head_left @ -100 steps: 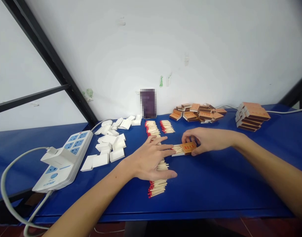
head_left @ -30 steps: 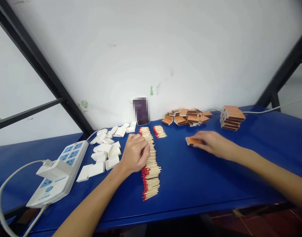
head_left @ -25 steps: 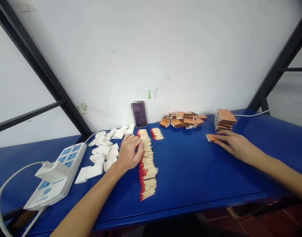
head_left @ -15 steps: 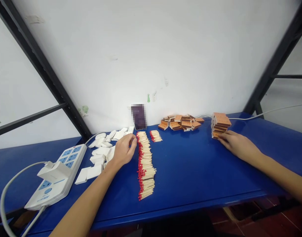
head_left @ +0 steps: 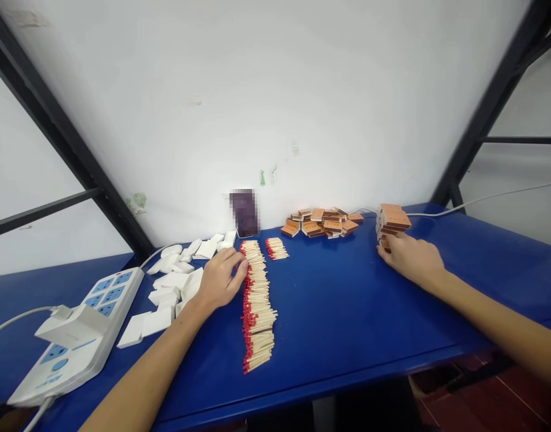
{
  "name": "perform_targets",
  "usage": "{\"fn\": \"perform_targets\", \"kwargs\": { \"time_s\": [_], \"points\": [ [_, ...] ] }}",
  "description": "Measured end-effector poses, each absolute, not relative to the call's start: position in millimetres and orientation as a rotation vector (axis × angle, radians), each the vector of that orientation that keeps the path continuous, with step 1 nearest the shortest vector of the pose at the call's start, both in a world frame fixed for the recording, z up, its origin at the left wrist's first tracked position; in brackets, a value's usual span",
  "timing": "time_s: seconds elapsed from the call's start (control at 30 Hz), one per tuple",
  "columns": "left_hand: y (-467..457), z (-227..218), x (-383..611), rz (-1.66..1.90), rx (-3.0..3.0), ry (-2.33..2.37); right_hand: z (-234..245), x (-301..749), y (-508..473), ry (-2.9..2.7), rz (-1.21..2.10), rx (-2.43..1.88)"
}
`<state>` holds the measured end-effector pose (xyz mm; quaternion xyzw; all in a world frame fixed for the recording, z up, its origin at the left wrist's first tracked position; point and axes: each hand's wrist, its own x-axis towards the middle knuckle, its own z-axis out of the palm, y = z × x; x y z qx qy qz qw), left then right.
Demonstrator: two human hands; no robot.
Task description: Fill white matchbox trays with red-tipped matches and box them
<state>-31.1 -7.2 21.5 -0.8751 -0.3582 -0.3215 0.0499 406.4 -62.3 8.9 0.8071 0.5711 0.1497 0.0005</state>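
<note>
My right hand (head_left: 413, 259) is closed at the lower front of a stack of orange-brown matchboxes (head_left: 394, 216). Its fingers cover part of the lowest matchbox, and the thumb reaches to the stack's left front corner. My left hand (head_left: 224, 276) rests on the table with fingers curled and the thumb tip near the index finger. Those fingertips are beside the red heads of a long row of matches (head_left: 260, 306); whatever may be between them is hidden. A smaller group of matches (head_left: 276, 248) lies right of the row's far end.
A loose pile of matchboxes (head_left: 321, 223) lies by the wall. White box-like pieces (head_left: 167, 282) spread left of my left hand. A power strip (head_left: 84, 330) with a plugged-in adapter and cable lies farther left. A blurred-out phone-like object (head_left: 245, 213) leans on the wall.
My view has turned slightly to the right. My right hand has moved a little left along the stack's front and covers more of the lowest matchbox. The left hand stays by the match row.
</note>
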Motion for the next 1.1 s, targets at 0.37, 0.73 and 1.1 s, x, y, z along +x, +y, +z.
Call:
{"fn": "perform_targets", "kwargs": {
  "time_s": [0.37,0.73,1.1],
  "points": [
    [-6,30,-36,-0.818,-2.506,-1.182,5,404,-61,1.807,0.463,2.571],
    [15,35,-80,-0.185,-2.319,-1.490,14,353,-76,2.367,0.749,2.083],
    [14,32,-80,-0.061,-2.328,-1.694,-1,282,41,2.635,0.949,1.807]
  ]
}}
